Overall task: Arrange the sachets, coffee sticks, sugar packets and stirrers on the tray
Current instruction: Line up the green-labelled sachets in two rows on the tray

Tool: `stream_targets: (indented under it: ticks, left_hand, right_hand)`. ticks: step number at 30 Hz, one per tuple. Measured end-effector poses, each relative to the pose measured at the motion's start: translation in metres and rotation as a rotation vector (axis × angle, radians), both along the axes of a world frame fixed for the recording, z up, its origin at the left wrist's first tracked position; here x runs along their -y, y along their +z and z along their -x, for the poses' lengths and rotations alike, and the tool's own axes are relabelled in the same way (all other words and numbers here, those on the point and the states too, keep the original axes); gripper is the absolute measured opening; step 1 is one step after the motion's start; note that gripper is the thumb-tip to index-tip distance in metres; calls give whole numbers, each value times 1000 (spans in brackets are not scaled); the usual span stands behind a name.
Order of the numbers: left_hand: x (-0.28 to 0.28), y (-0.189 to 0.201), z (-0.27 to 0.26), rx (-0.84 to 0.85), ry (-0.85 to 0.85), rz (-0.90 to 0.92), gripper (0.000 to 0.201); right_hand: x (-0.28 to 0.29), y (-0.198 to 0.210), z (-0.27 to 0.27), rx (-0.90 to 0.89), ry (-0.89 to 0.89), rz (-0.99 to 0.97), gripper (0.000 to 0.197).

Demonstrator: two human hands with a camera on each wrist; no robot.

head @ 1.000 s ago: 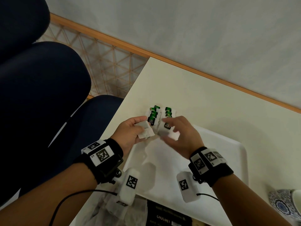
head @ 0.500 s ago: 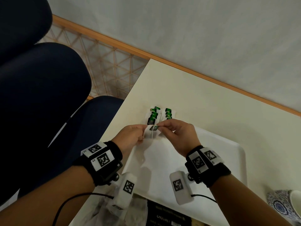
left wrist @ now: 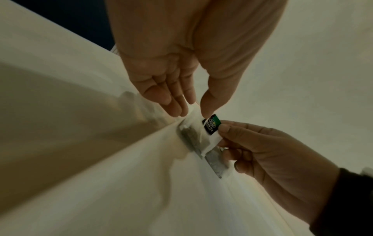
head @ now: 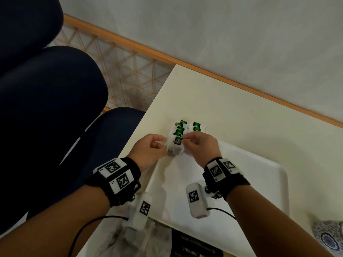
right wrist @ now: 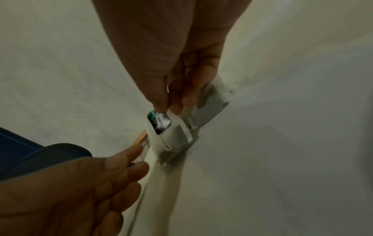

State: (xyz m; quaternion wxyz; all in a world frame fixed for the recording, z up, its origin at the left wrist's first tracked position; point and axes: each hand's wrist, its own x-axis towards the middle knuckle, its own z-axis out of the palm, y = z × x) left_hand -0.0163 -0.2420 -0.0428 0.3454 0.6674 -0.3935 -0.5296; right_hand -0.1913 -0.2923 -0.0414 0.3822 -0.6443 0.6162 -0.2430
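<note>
Two short rows of white sachets with green tags [head: 196, 126] lie at the far left corner of the white tray [head: 259, 182]. My right hand [head: 185, 139] pinches the nearest sachet [head: 177, 145] by its green tag between thumb and forefinger, clearest in the right wrist view [right wrist: 167, 108]. That sachet [right wrist: 171, 137] rests on the tray's rim. My left hand [head: 161, 143] hovers just left of it with straight, relaxed fingers [right wrist: 139, 158] that hold nothing. The left wrist view shows the sachet [left wrist: 198, 135] tilted on the rim under both hands.
A dark packet [head: 194, 245] and crumpled pale bags [head: 141, 236] lie on the table at the tray's near edge. A patterned cup [head: 328, 236] stands at the lower right. A dark blue chair [head: 46, 108] is just off the table's left edge.
The left hand let go of the sachet and opened beside it. The right hand closed its pinch on the green tag and set the sachet down at the near end of the left row.
</note>
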Motion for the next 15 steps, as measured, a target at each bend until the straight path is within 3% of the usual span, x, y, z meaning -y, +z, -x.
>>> stream_targets:
  ticks: [5,8,11,13,15]
  left_hand:
    - [11,-6,3,141,-102,-75,68]
    - [17,-6,6,255,-207,-107,85]
    - [22,-3,10,369,-282,-99,87]
    - [24,-3,12,415,-282,-74,81]
    - [25,1,14,415,-263,-43,72]
  right_hand:
    - [-3,2,16,4,-89,26,25]
    - [-10,1,31,-53,-172,-4,55]
    - [-17,-5,38,-98,-169,-91,85]
    - [-19,-8,38,-123,-125,-123,82]
    - [-18,-9,36,-145,-73,-111,56]
